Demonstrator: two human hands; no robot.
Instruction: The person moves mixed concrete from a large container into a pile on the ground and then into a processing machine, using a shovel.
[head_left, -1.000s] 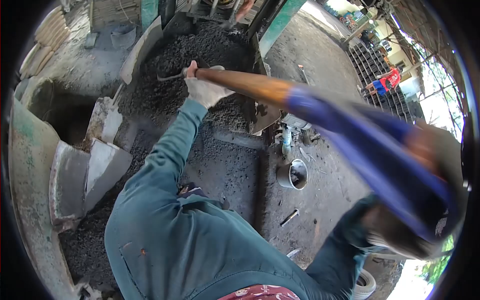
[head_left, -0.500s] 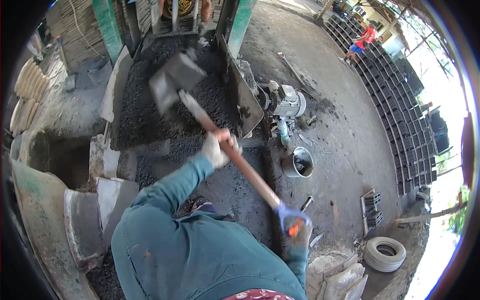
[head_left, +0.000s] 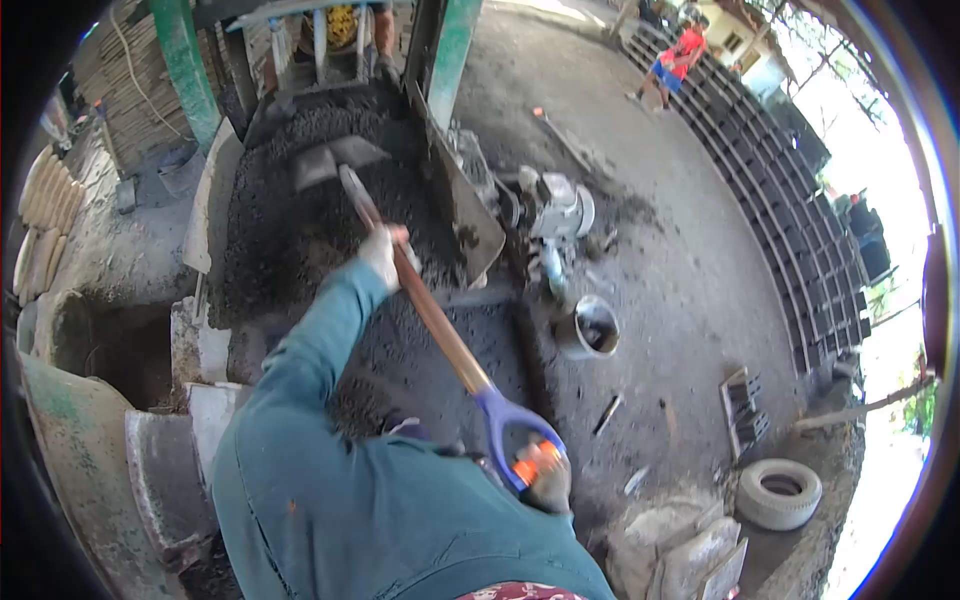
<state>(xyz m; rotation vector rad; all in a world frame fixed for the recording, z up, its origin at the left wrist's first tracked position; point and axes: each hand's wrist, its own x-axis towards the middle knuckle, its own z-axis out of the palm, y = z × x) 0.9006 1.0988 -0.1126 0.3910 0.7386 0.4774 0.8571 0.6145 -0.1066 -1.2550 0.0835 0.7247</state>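
My left hand (head_left: 384, 256) is wrapped round the wooden shaft of a shovel (head_left: 440, 325), a short way behind the blade. Lower and nearer my body, my right hand (head_left: 546, 478) grips the purple D-shaped handle, with orange showing on its fingers. The blurred metal blade (head_left: 342, 160) is over a heap of dark, damp-looking grainy mix (head_left: 290, 225), at the far part of the bay. Its shaft slants from upper left to lower right in front of me. Upright panels (head_left: 460, 190) flank the heap.
An electric motor (head_left: 560, 207) and a bucket (head_left: 587, 328) stand right of the bay. Farther right are a tyre (head_left: 780, 494) and long racks of dark blocks (head_left: 770, 210). One person (head_left: 345, 28) is behind the green-posted frame; another (head_left: 680, 58) walks by the racks. A pit (head_left: 125, 345) opens at left.
The shovel blade has come down nearer the heap, and its broad face has tilted. Both hands have shifted left with the shovel. The person in red has moved left, and the view has turned slightly.
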